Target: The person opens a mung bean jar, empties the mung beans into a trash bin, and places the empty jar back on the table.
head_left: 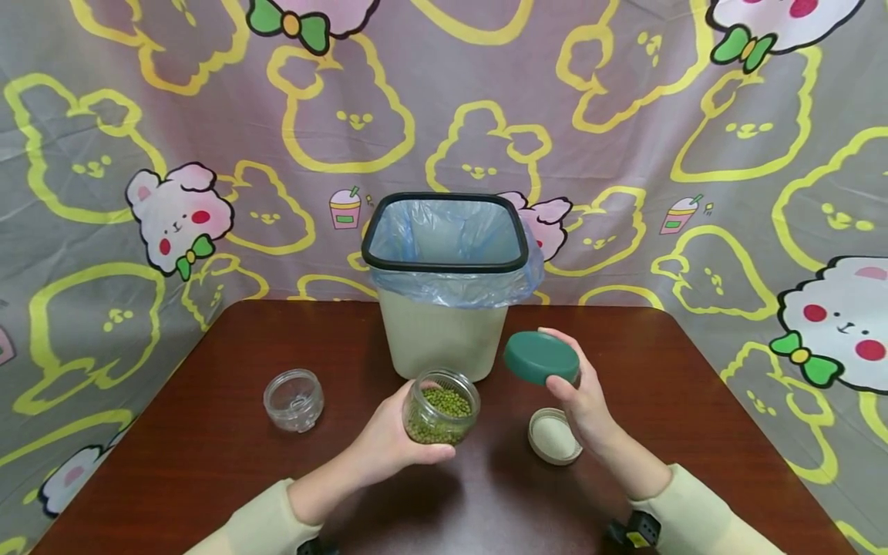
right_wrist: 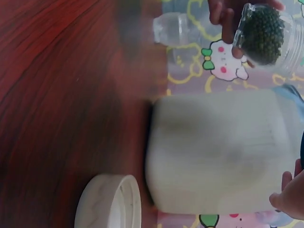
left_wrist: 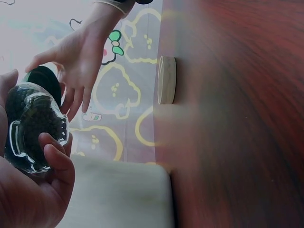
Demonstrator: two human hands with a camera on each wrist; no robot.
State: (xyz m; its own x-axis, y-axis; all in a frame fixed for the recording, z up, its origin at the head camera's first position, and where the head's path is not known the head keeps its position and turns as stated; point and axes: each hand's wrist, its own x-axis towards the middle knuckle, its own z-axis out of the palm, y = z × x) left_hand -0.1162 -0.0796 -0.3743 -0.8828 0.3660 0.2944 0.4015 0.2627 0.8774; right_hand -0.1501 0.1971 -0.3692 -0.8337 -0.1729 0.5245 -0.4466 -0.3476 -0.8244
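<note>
My left hand (head_left: 385,441) grips a clear glass jar (head_left: 425,428) that holds green beans (head_left: 446,402). The jar's mouth is uncovered and tilts toward the head camera. In the left wrist view, fingers curl round the jar's lower part. To the right, my right hand (head_left: 586,401) pinches a round green lid (head_left: 541,357) by its edge, above the table and apart from the jar in the head view. Below that hand a cream-coloured round lid (head_left: 553,436) lies on the table, its inner side up. The green lid is mostly out of frame in the right wrist view.
Behind the hands stands a cream bin (head_left: 444,331) with a black rim and a blue plastic liner (head_left: 451,289). A clear glass jar (head_left: 293,401) sits at the left of the brown table (head_left: 208,462). A patterned cloth (head_left: 333,154) hangs around the table.
</note>
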